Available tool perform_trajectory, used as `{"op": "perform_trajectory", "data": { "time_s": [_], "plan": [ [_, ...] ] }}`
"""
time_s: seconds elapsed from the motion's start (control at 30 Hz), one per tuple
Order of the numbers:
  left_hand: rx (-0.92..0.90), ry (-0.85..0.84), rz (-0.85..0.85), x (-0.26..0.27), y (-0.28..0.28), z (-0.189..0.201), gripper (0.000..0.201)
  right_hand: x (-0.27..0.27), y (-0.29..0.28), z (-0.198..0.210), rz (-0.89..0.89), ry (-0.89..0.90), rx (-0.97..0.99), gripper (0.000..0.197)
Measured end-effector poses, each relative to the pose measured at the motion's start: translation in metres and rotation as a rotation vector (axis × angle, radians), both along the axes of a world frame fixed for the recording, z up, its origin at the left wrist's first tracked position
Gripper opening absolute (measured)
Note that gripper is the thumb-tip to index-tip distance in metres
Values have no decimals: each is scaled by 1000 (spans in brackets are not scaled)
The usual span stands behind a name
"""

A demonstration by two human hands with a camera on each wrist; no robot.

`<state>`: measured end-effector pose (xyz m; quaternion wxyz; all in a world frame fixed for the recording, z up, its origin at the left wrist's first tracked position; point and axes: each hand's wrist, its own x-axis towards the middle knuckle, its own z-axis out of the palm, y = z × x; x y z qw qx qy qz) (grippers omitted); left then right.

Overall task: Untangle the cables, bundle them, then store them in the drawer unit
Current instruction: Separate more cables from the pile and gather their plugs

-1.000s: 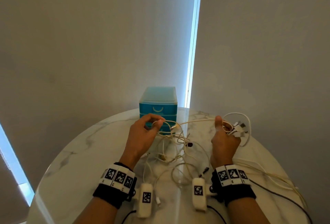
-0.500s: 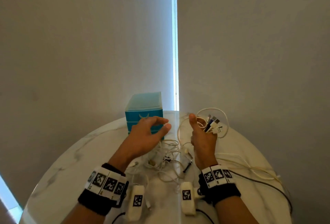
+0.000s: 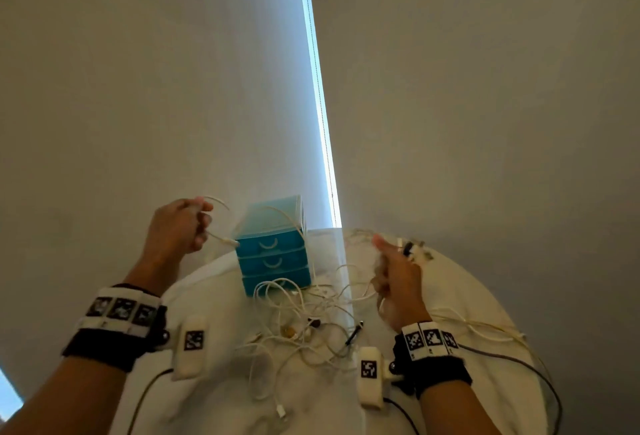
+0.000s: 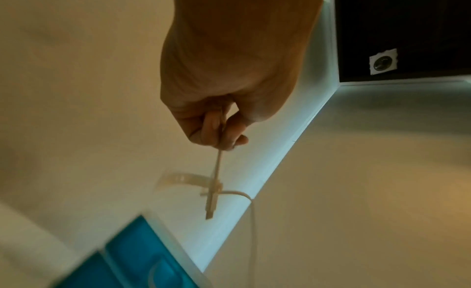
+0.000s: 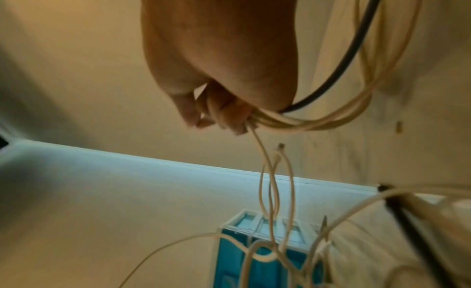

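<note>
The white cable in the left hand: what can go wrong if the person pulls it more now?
The white cable that the left hand pinches drapes over the drawer unit, so pulling may tip or drag the unit. It likely runs into the tangled pile on the table, so knots may tighten. The right hand grips several cables; a tug may pull some free.

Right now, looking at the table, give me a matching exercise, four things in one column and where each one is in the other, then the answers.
Things
1. left hand
2. right hand
3. blue plastic drawer unit
4. tangled pile of white cables

Places
A. at the round marble table's far edge, drawers closed
B. gripping several cable ends
C. lying loose between the wrists
D. raised, pinching one white cable

Pairs: 1-D, 2-B, 3-A, 4-C
</note>
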<state>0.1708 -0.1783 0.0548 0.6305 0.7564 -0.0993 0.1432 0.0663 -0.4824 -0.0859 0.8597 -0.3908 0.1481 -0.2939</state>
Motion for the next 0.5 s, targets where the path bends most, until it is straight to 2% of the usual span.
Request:
{"op": "perform_trajectory", "data": {
  "time_s": [0.07,0.1,0.2,0.27,0.33,0.4,0.5],
  "plan": [
    [120,-12,-7,-1,25,13,32,-7,-6,9,-109,-71,101,29],
    [201,-23,-33,-4,32,17,32,-8,-5,13,-138,-71,47,32],
    [493,-90,-131,-19,28,23,30,-12,16,26,-146,-34,-408,33],
    [678,-169,-162,-32,13,23,27,-16,38,35,-119,-63,-699,26],
    [810,-255,-228,-43,-3,21,22,-20,57,39,-50,-120,-857,24],
    [908,-332,-344,-51,-17,17,22,-21,67,40,14,-121,-980,31],
    [981,-342,-480,-54,-29,14,16,-19,72,40,133,-69,-1152,37]
  ]
}}
